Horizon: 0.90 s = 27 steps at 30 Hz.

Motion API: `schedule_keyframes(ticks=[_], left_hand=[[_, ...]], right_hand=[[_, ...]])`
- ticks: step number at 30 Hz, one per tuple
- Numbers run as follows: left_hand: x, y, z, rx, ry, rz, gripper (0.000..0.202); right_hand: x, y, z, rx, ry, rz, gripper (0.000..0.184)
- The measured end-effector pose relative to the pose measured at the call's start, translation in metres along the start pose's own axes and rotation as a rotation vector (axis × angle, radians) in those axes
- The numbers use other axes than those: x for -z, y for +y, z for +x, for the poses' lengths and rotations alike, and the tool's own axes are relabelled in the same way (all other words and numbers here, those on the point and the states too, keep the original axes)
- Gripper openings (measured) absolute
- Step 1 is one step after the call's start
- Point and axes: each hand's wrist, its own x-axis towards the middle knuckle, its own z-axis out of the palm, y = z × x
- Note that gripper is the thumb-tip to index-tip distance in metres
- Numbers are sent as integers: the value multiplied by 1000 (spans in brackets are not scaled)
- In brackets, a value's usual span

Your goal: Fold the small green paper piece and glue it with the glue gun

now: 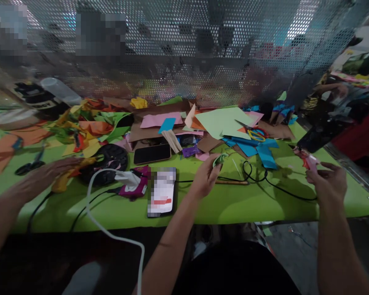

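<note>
My left hand (206, 175) is closed, pinching a small curled piece of light green paper (220, 160) above the table. Off to the right, my right hand (329, 178) wraps around a pink glue gun (311, 161), its dark nozzle pointing up and left. A black cord (290, 193) runs across the table to that hand. Beneath my left hand lies a thin brown stick (232, 182). Scissors with yellow and red handles (256, 134) rest on a pale green paper sheet (223, 121) beyond my hands.
A co-worker's hand (53, 170) lies at a yellow glue gun (61, 180) on the left. Near it are a black round tray (118, 157), a magenta power strip (133, 189) and two phones (152, 154). Coloured paper scraps (95, 128) pile up before a perforated metal panel (178, 45).
</note>
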Motion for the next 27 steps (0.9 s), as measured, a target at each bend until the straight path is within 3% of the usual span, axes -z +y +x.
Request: schedule_keyframes(ticks=[2,5,8,12,16,21,24,27], left_hand=[[0,0,0,-1,0,-1,39],[0,-1,0,3,16,-13,38],[0,-3,0,3,28,-34,38],[0,-4,0,11,37,-53,40],[1,-5,1,21,44,-52,39],[1,-8,2,-5,49,-26,38],[0,-10,3,-28,58,-7,38],[1,-11,3,-28,70,28,37]], right_hand=[[-1,-11,-6,-123,-67,367,57],[-5,-25,-13,-139,-297,589,42],[-12,-34,-19,-20,-494,639,25],[-16,-50,-36,79,-615,722,14],[-18,-69,-59,115,-885,657,22],[-25,-77,-70,45,-994,780,35],[-26,-79,-74,14,-1091,694,43],[-26,-84,-83,21,-1099,580,48]])
